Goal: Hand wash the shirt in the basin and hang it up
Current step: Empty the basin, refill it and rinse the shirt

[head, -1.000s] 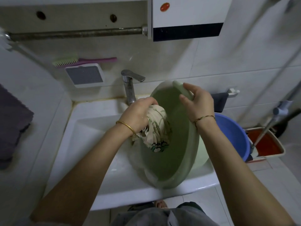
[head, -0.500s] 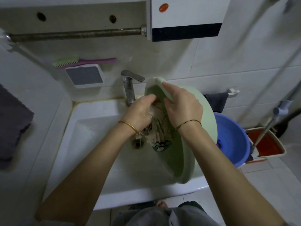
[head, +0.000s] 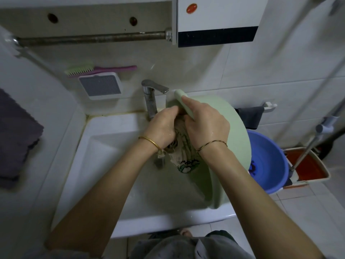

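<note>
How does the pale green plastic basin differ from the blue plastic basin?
The pale green plastic basin is tipped steeply on its side in the white sink; the blue plastic basin sits upright on the floor beside it. The right hand grips the green basin's rim; no hand touches the blue basin. The left hand holds the bunched patterned shirt inside the green basin, not the blue one. Both are round plastic tubs.
</note>
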